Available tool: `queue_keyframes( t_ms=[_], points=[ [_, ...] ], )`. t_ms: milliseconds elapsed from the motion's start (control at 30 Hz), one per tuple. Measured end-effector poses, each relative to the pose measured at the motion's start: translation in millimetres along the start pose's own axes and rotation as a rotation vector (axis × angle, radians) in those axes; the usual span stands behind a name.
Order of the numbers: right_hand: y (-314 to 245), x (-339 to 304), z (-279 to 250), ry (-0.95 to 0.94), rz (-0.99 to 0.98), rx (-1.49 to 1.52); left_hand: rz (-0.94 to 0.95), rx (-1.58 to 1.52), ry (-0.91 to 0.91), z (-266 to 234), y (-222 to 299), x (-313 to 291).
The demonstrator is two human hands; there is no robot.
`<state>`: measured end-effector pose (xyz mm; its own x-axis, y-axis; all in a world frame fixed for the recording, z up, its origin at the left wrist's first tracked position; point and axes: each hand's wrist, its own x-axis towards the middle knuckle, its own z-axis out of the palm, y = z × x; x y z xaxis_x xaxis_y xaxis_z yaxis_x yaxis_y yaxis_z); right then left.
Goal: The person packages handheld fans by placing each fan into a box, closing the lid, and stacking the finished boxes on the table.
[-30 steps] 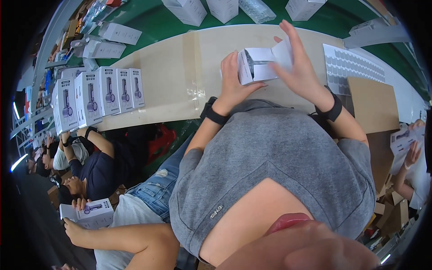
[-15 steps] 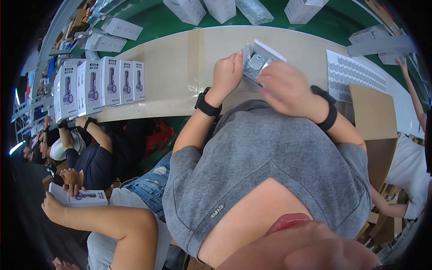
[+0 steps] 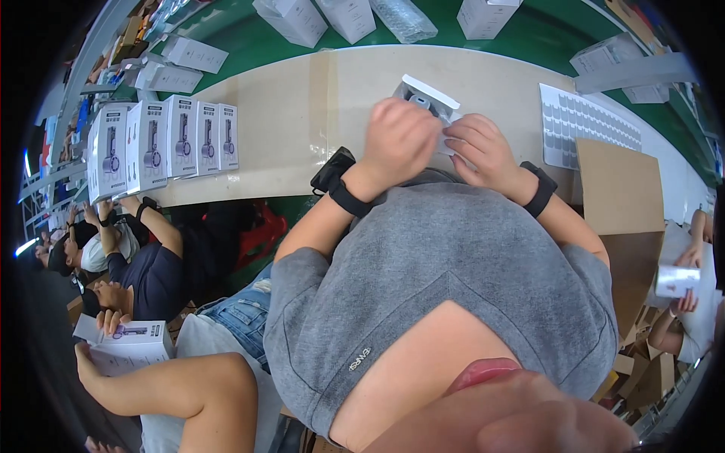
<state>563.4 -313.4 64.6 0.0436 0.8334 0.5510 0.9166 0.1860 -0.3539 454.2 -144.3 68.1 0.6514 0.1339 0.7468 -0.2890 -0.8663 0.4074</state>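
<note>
A small white box [image 3: 432,91] stands open at the table's middle, its raised flap on the far side. Inside it a grey-blue rounded item [image 3: 420,101] shows in part. My left hand [image 3: 400,140] is curled over the box's left side, slightly blurred; its fingertips are hidden. At the near right edge, my right hand [image 3: 485,149] has its bent fingers closed on the box's side. Both hands are close together, and they cover most of the box.
Several printed white boxes [image 3: 181,137] stand upright in a row at left. A sheet of silver-grey labels [image 3: 585,128] and a cardboard carton [image 3: 621,189] are at right. More white boxes [image 3: 489,16] sit on the green surface beyond. A neighbour at left holds a box [image 3: 132,346].
My left hand has moved from the box's left side to over it. My right hand has settled at its near right edge. The clear-wrapped item now sits lower, mostly hidden.
</note>
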Motion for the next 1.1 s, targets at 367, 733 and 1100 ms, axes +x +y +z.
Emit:
queue_keyframes(
  t_ms=[367, 733, 1100],
  points=[
    [4, 60, -2, -0.442, 0.199, -0.304, 0.082, 0.036, -0.386, -19, -7, -10],
    [45, 75, -6, -0.660, -0.070, -0.314, -0.026, 0.099, -0.191, 10, -15, -27],
    [64, 85, -22, -0.767, -0.007, -0.310, -0.176, -0.080, -0.031, 39, -15, -19]
  ],
)
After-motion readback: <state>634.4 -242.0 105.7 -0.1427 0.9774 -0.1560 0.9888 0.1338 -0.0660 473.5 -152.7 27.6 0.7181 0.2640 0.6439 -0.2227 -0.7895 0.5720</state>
